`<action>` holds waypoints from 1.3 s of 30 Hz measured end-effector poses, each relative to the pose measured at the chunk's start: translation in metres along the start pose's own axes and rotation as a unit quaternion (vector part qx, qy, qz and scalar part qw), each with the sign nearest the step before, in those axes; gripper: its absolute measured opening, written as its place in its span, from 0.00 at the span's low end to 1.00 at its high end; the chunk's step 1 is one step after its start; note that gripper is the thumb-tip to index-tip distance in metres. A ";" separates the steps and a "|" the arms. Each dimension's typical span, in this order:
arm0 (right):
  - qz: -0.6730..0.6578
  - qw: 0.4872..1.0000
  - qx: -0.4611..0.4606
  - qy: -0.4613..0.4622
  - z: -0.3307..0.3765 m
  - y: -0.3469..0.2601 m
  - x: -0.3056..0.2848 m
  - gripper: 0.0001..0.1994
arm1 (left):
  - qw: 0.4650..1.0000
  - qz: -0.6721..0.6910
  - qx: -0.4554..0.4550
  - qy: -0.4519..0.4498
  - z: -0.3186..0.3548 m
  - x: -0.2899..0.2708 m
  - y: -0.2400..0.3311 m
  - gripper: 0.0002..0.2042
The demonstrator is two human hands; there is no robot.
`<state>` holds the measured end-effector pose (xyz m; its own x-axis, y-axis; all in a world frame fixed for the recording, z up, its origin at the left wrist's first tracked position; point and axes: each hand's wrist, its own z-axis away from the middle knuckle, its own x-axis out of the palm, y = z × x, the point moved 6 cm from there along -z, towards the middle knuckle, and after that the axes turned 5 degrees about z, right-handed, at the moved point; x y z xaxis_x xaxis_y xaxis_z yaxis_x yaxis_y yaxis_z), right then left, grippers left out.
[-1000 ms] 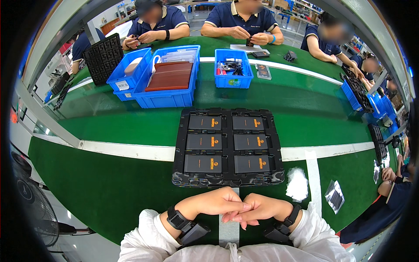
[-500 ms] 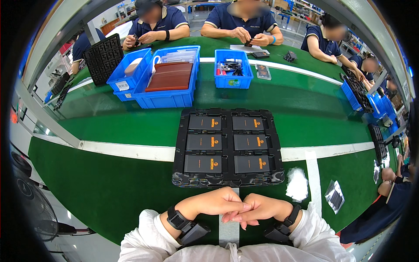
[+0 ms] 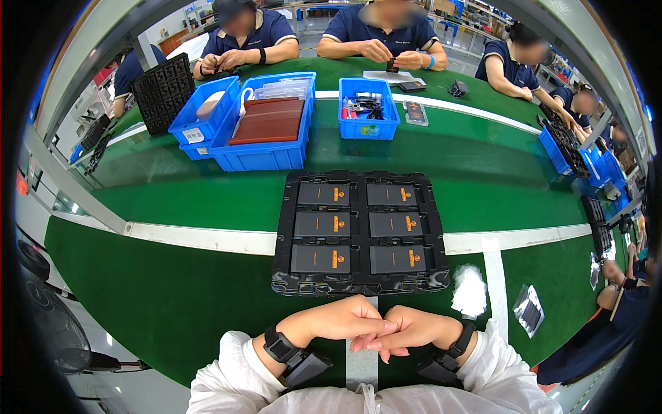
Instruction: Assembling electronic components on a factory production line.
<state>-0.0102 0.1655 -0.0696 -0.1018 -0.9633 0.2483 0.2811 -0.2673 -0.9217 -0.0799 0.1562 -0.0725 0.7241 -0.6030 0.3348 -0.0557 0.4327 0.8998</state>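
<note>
Nothing has shifted since the earlier frames: both hands rest in the same spot at the near edge of the green table [image 3: 172, 303], and the tray [image 3: 359, 233] lies where it lay. Left hand [image 3: 345, 319] and right hand [image 3: 407, 328] meet at the middle, touching, their fingers curled together and partly interlaced, clamped on nothing. Each wrist wears a black band with a dark box under it. The black tray sits just beyond the hands, apart from them, across a white strip; it holds six dark flat modules [image 3: 321, 225] in two columns of three, each with a small orange mark. A white patch [image 3: 470, 291] and a small clear bag [image 3: 529, 310] lie to the right of the tray. Farther off stand blue bins [image 3: 265, 153], one with brown slabs [image 3: 268, 121], and a smaller blue bin [image 3: 368, 110] of small parts. Other people sit working at the far side.
</note>
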 end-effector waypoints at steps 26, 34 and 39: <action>0.002 1.000 -0.004 -0.005 -0.001 0.002 0.000 0.12 | 1.000 -0.006 -0.015 0.003 0.001 0.000 0.001 0.20; -0.003 1.000 0.003 -0.014 -0.001 0.002 0.000 0.13 | 1.000 -0.005 -0.004 0.003 0.001 0.000 0.000 0.20; 0.005 1.000 -0.010 -0.001 -0.001 0.001 -0.001 0.14 | 1.000 -0.007 0.000 0.004 0.001 0.000 0.003 0.20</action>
<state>-0.0104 0.1667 -0.0709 -0.0967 -0.9658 0.2405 0.2624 -0.2578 -0.9299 -0.0802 0.1567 -0.0695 0.7307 -0.6032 0.3198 -0.0458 0.4241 0.9045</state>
